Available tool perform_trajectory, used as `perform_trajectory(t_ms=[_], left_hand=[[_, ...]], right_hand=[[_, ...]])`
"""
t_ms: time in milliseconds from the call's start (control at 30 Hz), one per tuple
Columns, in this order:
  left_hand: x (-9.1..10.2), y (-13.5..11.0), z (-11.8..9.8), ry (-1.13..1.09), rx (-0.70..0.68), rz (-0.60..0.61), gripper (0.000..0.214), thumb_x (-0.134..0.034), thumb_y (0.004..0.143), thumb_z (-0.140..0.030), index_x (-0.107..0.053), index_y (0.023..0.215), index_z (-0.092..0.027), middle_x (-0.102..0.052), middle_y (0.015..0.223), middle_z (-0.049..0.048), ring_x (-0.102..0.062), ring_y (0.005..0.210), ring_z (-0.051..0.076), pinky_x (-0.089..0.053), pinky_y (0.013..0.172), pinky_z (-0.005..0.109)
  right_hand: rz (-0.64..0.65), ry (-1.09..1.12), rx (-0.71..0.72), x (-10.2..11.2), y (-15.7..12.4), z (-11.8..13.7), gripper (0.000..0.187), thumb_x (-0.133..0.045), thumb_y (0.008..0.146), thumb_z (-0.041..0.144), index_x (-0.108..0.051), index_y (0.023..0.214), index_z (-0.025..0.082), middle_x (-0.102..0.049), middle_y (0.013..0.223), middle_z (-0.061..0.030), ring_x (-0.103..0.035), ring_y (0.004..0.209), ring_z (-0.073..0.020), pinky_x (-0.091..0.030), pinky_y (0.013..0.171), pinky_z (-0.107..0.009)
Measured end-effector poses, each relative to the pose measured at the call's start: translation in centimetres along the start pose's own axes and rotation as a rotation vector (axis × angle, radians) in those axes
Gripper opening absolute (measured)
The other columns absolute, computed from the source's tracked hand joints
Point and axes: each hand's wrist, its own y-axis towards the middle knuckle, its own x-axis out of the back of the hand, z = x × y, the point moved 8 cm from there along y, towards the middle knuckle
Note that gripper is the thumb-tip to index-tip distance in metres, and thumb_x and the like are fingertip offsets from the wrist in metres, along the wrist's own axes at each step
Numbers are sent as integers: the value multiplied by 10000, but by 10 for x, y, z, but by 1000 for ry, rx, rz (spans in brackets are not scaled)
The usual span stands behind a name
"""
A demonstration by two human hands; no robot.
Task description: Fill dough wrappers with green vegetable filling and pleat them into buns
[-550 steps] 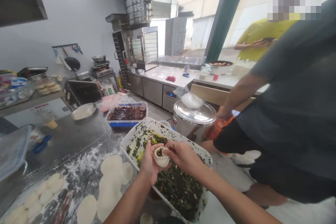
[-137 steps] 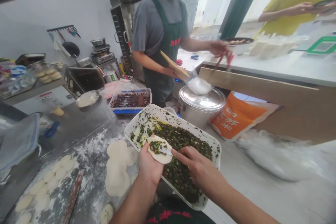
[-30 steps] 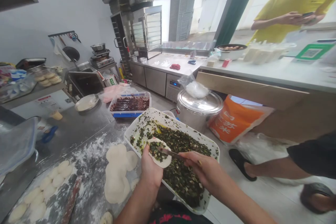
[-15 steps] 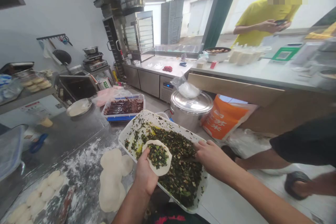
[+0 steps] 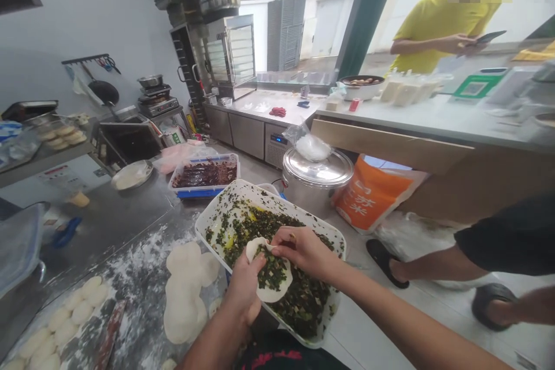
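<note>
My left hand [image 5: 244, 292] cups a round dough wrapper [image 5: 272, 274] heaped with chopped green filling, held over the white filling tray [image 5: 225, 195]. My right hand [image 5: 301, 247] pinches the wrapper's far edge with thumb and fingertips. The tray holds dark green chopped filling [image 5: 299, 300]. Left of the tray, flat dough rounds [image 5: 185, 288] lie overlapped on the floured steel table [image 5: 108, 225].
Dough balls [image 5: 60, 324] and a rolling pin [image 5: 106, 335] lie at the lower left. A tray of dark red filling [image 5: 203, 174], a lidded steel pot [image 5: 318, 176] and an orange bag [image 5: 370, 196] stand beyond. A person's leg in a sandal [image 5: 385, 254] is at right; another person in yellow [image 5: 437, 32] stands outside the counter.
My right hand has come off the filling tray and taken hold of the wrapper's edge. The spatula seen one second ago is no longer in view.
</note>
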Motion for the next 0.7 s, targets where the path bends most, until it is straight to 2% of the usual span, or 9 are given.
perform_trajectory(t_ms=[67, 133, 267, 367, 433, 500, 600, 633, 700], left_hand=[[1, 3, 1, 51, -9, 18, 316, -580, 599, -145, -548, 912, -162, -618, 719, 18, -570, 696, 150, -425, 675, 260], [3, 5, 2, 106, -17, 22, 299, -561, 597, -130, -552, 894, -163, -608, 686, 8, -560, 654, 136, -418, 644, 247], [3, 8, 1, 229, -36, 32, 291, -528, 602, -121, -555, 890, -157, -592, 665, 3, -527, 580, 112, -396, 576, 224], [2, 10, 1, 301, -26, 71, 296, -497, 604, -108, -555, 892, -150, -574, 641, -4, -497, 542, 101, -371, 535, 213], [2, 10, 0, 350, -26, 90, 299, -477, 589, -81, -561, 869, -144, -560, 621, -12, -477, 536, 94, -352, 522, 202], [0, 11, 0, 409, -47, 122, 303, -451, 573, -56, -570, 837, -144, -550, 619, -18, -461, 550, 89, -334, 518, 192], [-4, 15, -2, 517, -82, 181, 300, -434, 545, -32, -585, 777, -147, -541, 628, -22, -450, 581, 89, -322, 526, 185], [-3, 17, -3, 547, -79, 174, 293, -439, 534, -28, -586, 759, -146, -540, 629, -21, -451, 585, 91, -325, 530, 187], [3, 22, -6, 549, -28, 124, 291, -468, 519, -29, -583, 759, -147, -550, 638, -14, -466, 585, 100, -344, 543, 198]], right_hand=[[-3, -3, 14, 1, 0, 2, 159, -483, 755, 307, -557, 707, 174, -545, 671, 8, -472, 606, -102, -350, 560, -213], [10, 44, -36, 0, 2, -4, 148, -496, 744, 314, -542, 770, 176, -535, 641, 16, -465, 574, -100, -345, 521, -208], [83, 69, -84, -7, 9, -15, 289, -533, 710, 310, -520, 973, 190, -543, 645, 24, -474, 552, -106, -349, 507, -214], [106, -20, -26, -7, 13, -7, 131, -543, 694, 260, -589, 788, 182, -545, 698, 3, -482, 603, -110, -359, 555, -222], [112, -48, 5, -7, 14, 1, 51, -550, 676, 214, -573, 688, 171, -540, 701, 1, -477, 614, -108, -356, 561, -217], [139, -39, 9, -10, 16, 6, 40, -544, 670, 187, -551, 706, 170, -531, 663, 12, -467, 592, -101, -348, 535, -208], [229, -25, -24, -16, 20, 5, 231, -568, 638, 174, -531, 866, 175, -533, 637, 29, -469, 565, -101, -348, 517, -209], [257, -31, -28, -18, 22, 3, 260, -578, 625, 174, -535, 881, 174, -540, 650, 26, -475, 572, -104, -354, 524, -213], [267, -41, -17, -18, 26, -1, 198, -585, 615, 186, -564, 811, 169, -551, 692, 9, -482, 599, -112, -363, 540, -221]])
